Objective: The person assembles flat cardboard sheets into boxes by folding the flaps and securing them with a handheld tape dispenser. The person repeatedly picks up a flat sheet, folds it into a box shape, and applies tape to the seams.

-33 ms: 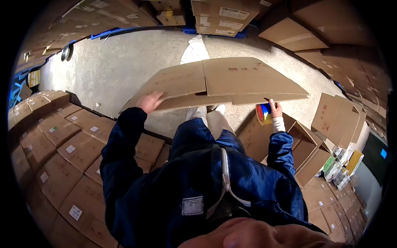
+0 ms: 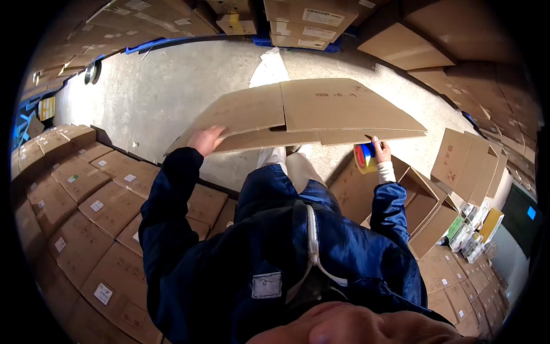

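Holding: flattened cardboard box (image 2: 309, 114) level in front of me, at 12 o'clock.
Left hand (image 2: 205, 139): gripping the box's near-left edge.
Right hand (image 2: 380, 152): pinching the right edge, with a tape roll (image 2: 364, 157) clutched beneath.
Advice: I judge both grips should stay even so the flaps don't sag.

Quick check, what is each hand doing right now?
Left hand: gripping the near edge of the flattened cardboard box.
Right hand: holding the tape roll, also touching the cardboard's edge.
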Tool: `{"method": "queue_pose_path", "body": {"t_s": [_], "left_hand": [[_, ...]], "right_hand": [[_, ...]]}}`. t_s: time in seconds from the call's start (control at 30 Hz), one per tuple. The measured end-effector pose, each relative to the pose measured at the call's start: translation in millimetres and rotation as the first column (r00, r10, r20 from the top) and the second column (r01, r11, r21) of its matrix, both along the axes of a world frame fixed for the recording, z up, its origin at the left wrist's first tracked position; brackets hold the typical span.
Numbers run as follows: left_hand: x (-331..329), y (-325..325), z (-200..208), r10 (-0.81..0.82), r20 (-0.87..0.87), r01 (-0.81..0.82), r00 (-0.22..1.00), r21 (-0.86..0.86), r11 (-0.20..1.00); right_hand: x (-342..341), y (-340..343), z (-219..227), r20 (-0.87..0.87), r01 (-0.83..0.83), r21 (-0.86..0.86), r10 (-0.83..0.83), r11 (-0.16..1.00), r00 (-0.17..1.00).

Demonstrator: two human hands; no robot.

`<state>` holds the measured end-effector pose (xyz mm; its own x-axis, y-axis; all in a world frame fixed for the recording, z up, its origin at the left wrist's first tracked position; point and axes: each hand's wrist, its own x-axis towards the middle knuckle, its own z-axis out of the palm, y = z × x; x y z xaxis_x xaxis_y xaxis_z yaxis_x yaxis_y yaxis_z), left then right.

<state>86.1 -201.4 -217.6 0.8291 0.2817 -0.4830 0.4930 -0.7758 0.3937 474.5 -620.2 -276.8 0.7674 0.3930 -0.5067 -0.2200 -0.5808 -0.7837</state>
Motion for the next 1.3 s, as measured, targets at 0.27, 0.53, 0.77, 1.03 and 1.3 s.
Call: {"method": "queue_pose_path", "body": {"t_s": [0.27,0.53,0.77,1.03,1.3], "left_hand": [[-30,-17,-9,0.027,0.334,-0.112,0.942,0.239,0.964],[-20,15,66,0.413,0.412,-0.517,0.812,0.18,0.837],[-11,104,18,0.661,0.353,-0.732,0.663,0.12,0.67],[-29,95,-5,0.503,0.318,-0.488,0.804,-0.133,0.863],[-20,27,-20,0.877,0.176,-0.748,0.447,-0.464,0.474]], "right_hand": [[6,22,38,-0.102,0.075,-0.004,-0.075,0.997,0.992],[9,30,115,-0.038,-0.398,-0.318,0.408,0.86,0.912],[-2,67,131,0.033,-0.661,-0.547,0.802,0.513,0.596],[25,111,108,0.147,-0.476,-0.767,0.841,0.429,0.52],[11,153,116,0.048,-0.519,-0.788,0.874,0.332,0.484]]}}
